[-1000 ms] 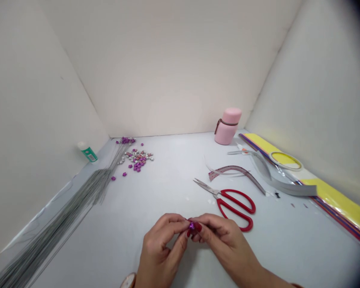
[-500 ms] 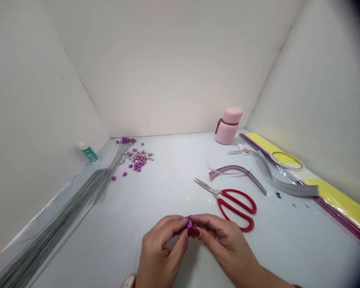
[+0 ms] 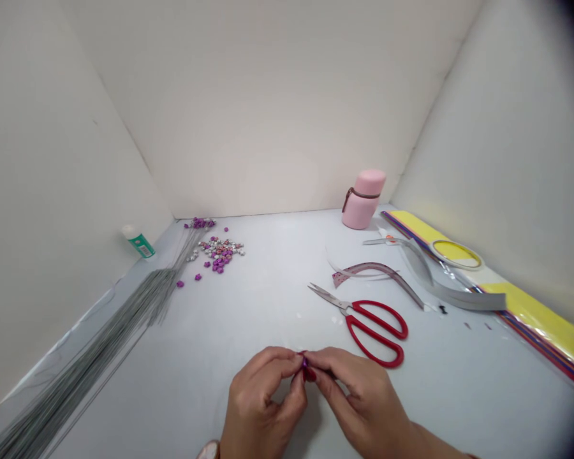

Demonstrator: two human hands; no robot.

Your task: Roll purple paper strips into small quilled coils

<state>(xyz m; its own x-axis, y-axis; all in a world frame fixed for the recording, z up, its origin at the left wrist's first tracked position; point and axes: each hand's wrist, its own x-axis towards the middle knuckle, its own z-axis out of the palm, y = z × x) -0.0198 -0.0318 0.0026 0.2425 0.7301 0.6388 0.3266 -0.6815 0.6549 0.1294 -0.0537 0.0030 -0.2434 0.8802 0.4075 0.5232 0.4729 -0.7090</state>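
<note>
Between my fingertips is a small shiny purple paper star [image 3: 305,362], mostly covered by fingers. My left hand [image 3: 266,395] pinches it from the left with thumb and index finger. From the other side, the thumb and fingers of my right hand [image 3: 361,392] close on it too. Red-handled scissors [image 3: 373,325] lie just beyond my right hand, blades pointing to the far left. A pile of small purple and silver stars [image 3: 222,252] rests at the far left of the table.
Thin grey wires [image 3: 119,331] run along the left side, near a green glue stick [image 3: 141,242]. A pink bottle [image 3: 362,201] stands at the back right. Paper strips [image 3: 375,271], a tape roll [image 3: 456,254] and yellow paper packs [image 3: 530,312] lie on the right.
Both hands stay together at the table's front, with small finger shifts around the purple star. Less of the star shows now. The other things have not moved.
</note>
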